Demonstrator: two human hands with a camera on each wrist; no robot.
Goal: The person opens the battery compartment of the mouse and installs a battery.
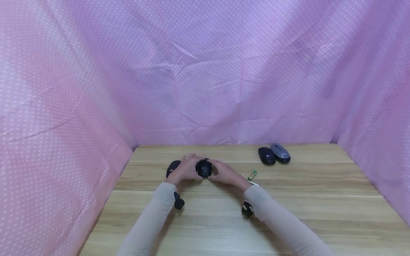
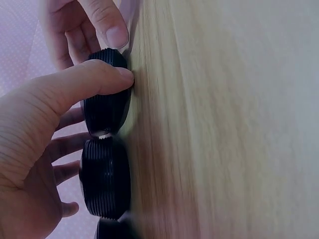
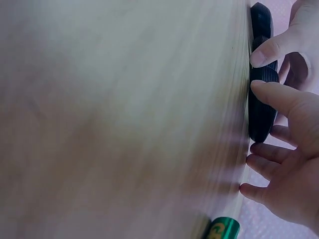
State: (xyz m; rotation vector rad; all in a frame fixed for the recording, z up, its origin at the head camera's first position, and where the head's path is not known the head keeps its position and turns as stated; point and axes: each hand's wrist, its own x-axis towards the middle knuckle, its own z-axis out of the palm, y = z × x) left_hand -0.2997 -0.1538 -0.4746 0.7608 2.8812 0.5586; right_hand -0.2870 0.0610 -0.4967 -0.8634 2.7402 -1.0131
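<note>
Both hands meet at a black computer mouse (image 1: 204,168) on the wooden table. My left hand (image 1: 189,168) holds its left side, the thumb across the near end in the left wrist view. From the other side my right hand (image 1: 224,172) holds the same mouse, its thumb at the near end and fingers toward the far side. Another black mouse (image 2: 105,179) stands in line beside the held one, under my left hand. At the row's left end is a further black mouse (image 1: 173,168), partly covered by that hand in the head view.
A black mouse (image 1: 267,155) and a grey mouse (image 1: 280,153) lie side by side at the back right. By my right wrist are a green battery (image 1: 252,175) and a thin whitish item (image 1: 253,183), partly hidden. Pink dotted cloth (image 1: 205,89) hangs around the table.
</note>
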